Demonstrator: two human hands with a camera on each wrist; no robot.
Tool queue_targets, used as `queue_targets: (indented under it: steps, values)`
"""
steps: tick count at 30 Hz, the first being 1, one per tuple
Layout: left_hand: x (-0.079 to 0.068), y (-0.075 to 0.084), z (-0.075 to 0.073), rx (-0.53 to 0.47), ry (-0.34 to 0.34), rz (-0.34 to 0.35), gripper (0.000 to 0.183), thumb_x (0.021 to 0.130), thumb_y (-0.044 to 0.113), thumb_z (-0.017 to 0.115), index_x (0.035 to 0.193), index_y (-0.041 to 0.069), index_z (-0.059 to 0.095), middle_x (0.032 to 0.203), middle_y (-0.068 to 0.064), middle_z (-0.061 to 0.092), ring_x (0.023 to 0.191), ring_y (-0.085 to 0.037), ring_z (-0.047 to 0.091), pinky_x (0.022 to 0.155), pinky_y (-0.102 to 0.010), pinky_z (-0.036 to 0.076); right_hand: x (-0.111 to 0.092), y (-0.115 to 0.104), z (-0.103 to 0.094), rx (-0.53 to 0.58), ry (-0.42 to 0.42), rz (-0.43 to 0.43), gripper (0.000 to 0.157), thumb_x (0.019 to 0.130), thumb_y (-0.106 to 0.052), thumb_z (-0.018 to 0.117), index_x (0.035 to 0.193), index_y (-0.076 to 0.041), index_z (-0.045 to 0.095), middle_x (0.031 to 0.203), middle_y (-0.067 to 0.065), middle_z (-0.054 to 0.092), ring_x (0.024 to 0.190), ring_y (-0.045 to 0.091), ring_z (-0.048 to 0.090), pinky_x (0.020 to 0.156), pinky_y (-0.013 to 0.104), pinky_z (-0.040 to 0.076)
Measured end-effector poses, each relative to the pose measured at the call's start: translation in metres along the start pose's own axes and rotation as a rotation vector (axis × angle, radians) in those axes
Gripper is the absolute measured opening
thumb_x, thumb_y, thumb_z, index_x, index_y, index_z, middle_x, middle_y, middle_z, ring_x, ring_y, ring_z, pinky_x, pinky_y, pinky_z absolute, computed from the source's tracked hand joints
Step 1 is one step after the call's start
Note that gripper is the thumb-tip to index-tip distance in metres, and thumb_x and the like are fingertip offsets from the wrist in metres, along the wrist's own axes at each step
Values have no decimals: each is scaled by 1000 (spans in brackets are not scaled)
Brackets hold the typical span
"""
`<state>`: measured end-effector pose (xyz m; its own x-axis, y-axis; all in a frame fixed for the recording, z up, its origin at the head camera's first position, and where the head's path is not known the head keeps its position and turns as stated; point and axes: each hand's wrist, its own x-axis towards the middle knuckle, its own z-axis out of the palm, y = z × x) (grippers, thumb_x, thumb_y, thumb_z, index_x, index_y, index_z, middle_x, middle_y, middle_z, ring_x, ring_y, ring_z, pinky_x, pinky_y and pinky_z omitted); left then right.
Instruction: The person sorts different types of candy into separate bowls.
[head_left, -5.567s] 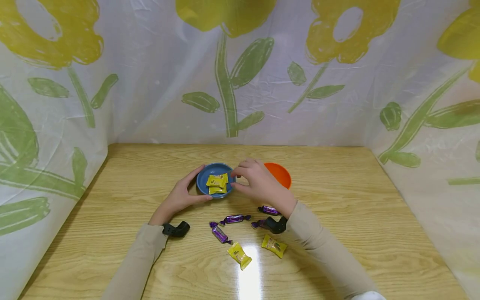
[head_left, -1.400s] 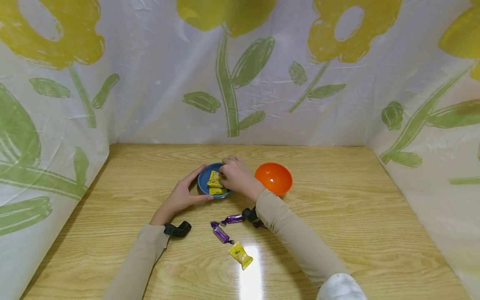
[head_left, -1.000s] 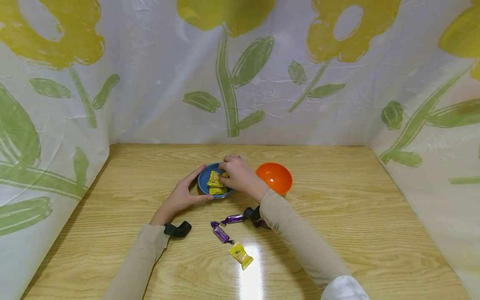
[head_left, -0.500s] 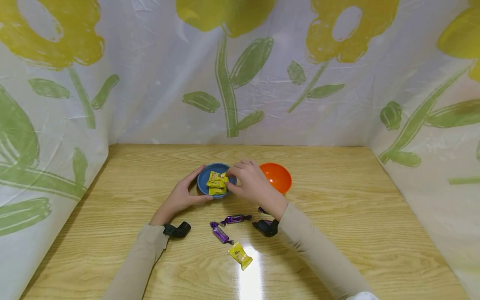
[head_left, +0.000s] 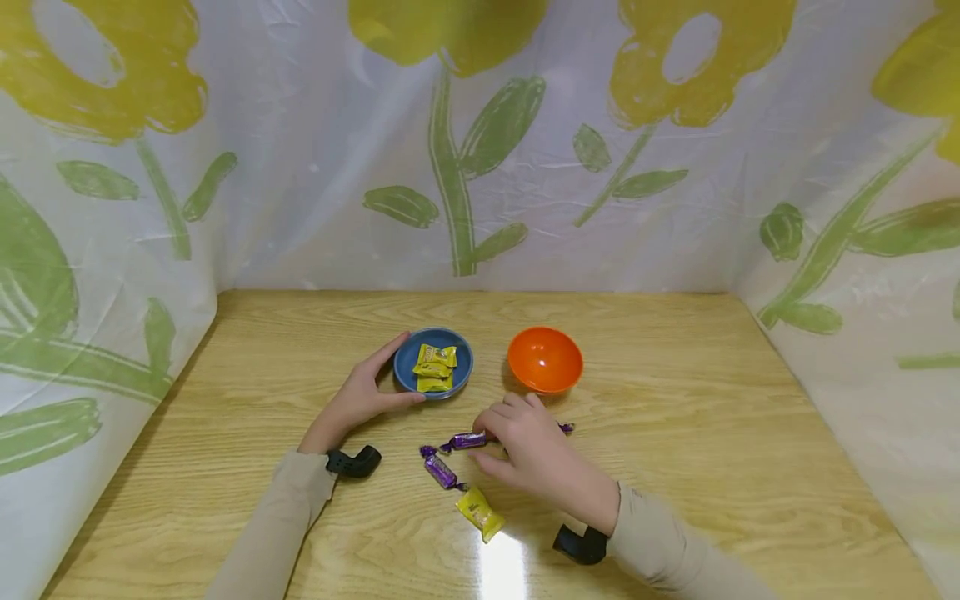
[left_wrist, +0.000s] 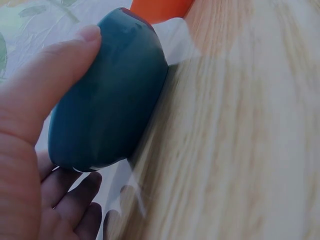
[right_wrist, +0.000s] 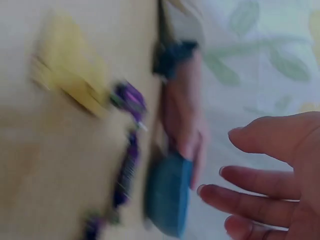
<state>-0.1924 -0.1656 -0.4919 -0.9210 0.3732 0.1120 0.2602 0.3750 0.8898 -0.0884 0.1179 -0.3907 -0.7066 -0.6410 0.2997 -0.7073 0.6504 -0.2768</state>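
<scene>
My left hand holds the rim of a blue bowl, thumb on the near side and fingers on the far side. Several yellow-wrapped candies lie stacked in that bowl. Over the table, my right hand hovers above the purple twist-wrapped candies with nothing in it; the right wrist view shows its fingers loosely spread. Two purple candies show to its left, and the end of another purple candy peeks out behind it. A single yellow candy lies nearest the front.
An orange bowl stands to the right of the blue one, with nothing seen inside. The wooden table ends at a flower-printed sheet behind and along both sides. Black wrist cameras jut from the sleeves.
The right-hand yellow candy has left the table, and the blue bowl holds one more. My right hand has withdrawn from that bowl toward the front right. The left hand stays put.
</scene>
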Motion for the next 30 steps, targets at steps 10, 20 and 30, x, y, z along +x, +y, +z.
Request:
queue_targets:
  steps: [10, 20, 30]
  values:
    - [0, -2, -1, -5, 1, -3, 101, 77, 37, 87, 158, 27, 28, 162, 2, 25, 149, -24, 19, 119, -53, 18, -38, -23, 28, -121, -162, 43, 42, 81, -52, 77, 100, -15, 66, 91, -7, 63, 83, 12, 50, 74, 28, 39]
    - [0, -1, -1, 5, -3, -3, 102, 76, 39, 87, 158, 25, 28, 161, 1, 26, 149, -25, 19, 118, -54, 18, -45, -27, 46, -154, -160, 46, 29, 80, -41, 77, 90, -16, 66, 85, -8, 56, 80, 10, 48, 73, 28, 41]
    - [0, -2, 0, -8, -5, 2, 101, 76, 38, 87, 158, 27, 28, 162, 1, 25, 149, -25, 19, 118, -53, 18, -52, -26, 44, -171, -103, 71, 31, 72, -35, 80, 90, -15, 65, 82, -8, 52, 78, 12, 46, 70, 29, 37]
